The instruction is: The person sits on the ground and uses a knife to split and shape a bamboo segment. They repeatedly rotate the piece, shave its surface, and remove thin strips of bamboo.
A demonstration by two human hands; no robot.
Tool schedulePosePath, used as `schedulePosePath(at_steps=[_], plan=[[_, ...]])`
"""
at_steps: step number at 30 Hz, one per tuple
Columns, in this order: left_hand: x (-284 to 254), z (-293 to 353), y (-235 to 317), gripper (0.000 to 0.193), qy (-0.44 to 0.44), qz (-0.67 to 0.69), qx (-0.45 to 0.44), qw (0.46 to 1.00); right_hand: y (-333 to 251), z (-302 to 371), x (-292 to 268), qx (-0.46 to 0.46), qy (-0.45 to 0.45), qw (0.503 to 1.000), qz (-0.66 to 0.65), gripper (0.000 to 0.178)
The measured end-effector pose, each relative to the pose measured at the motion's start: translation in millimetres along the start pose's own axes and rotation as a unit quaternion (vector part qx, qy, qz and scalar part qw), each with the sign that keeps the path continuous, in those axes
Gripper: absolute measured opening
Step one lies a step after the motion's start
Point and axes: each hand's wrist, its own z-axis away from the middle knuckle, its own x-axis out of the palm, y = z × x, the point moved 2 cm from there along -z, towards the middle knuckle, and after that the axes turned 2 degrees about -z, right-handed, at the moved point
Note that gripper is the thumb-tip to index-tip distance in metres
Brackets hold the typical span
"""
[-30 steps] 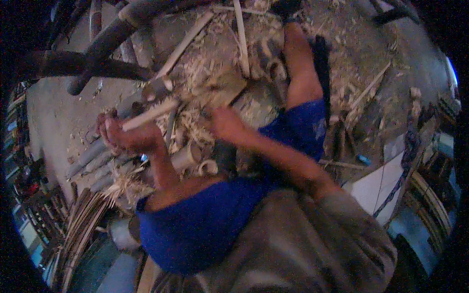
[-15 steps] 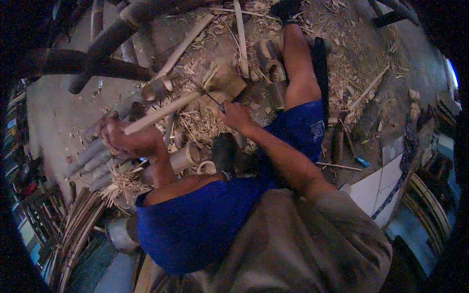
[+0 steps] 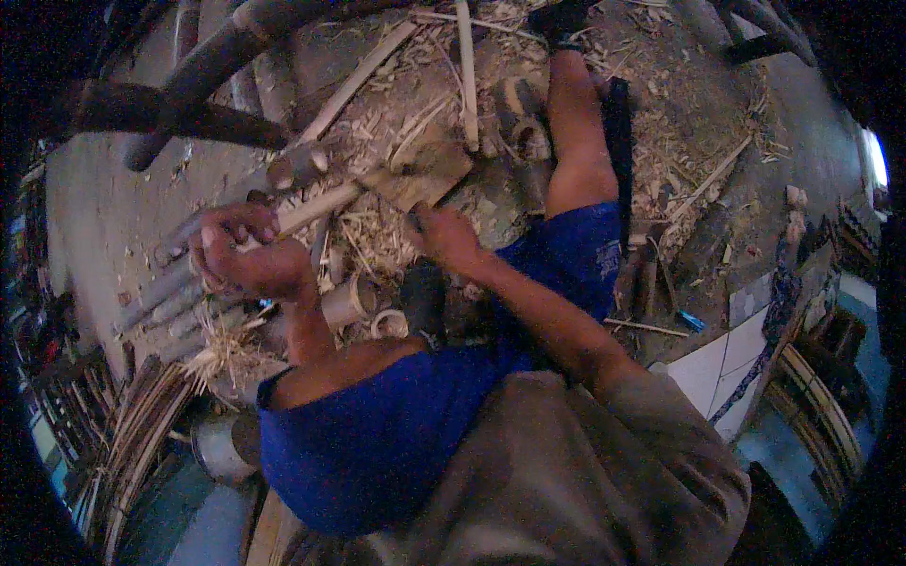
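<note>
The floor is strewn with wood shavings, and over its near part a brown shirt and blue shorts are seen, worn by the seated person. The right arm is stretched slantwise up and leftward across the lap, with the elbow only slightly bent. The left forearm is raised steeply beside the left knee. At the left, bamboo poles are laid side by side on the floor. A flat wooden block is set ahead of the right hand. The pale bamboo strip is gripped by the left hand, its fingers curled over and its knuckles turned outward; from there the strip is slanted up and rightward, its far end brought to the block's left edge, though contact cannot be told. The right hand is closed in a fist, knuckles forward, around the dark handle of a knife, whose thin blade is pointed toward that far end. Near the left forearm, a cut bamboo ring is seen.
</note>
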Motion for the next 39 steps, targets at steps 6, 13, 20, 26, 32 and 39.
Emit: schedulePosePath(at_steps=[6, 13, 20, 26, 32, 39], plan=[[7.7, -0.9, 13.0, 0.042, -0.001, 0.096, -0.163, 0.982, 68.1, -12.1, 22.7, 0.062, 0.025, 0.996, 0.064, 0.045], [4.1, 3.1, 12.1, 0.046, 0.052, 0.007, -0.137, 0.989, -65.7, -7.0, -69.9, -0.174, 0.143, 0.962, -0.154, 0.04], [5.9, 1.0, -1.9, 0.048, 0.039, 0.029, -0.177, 0.983, 58.4, -25.5, 8.9, 0.08, 0.017, 0.992, 0.091, 0.039], [5.9, 4.4, -0.5, 0.05, 0.044, -0.052, -0.108, 0.992, -98.1, -7.0, -95.3, -0.236, 0.088, 0.957, -0.141, 0.036], [17.5, -0.1, 21.7, 0.051, 0.035, 0.086, -0.161, 0.983, 61.0, -34.6, 13.8, 0.033, 0.047, 0.99, 0.126, 0.047], [19.4, 4.3, 14.0, 0.039, -0.08, -0.249, 0.009, 0.965, -84.5, -11.2, -86.9, -0.163, 0.049, 0.981, -0.09, 0.043]])
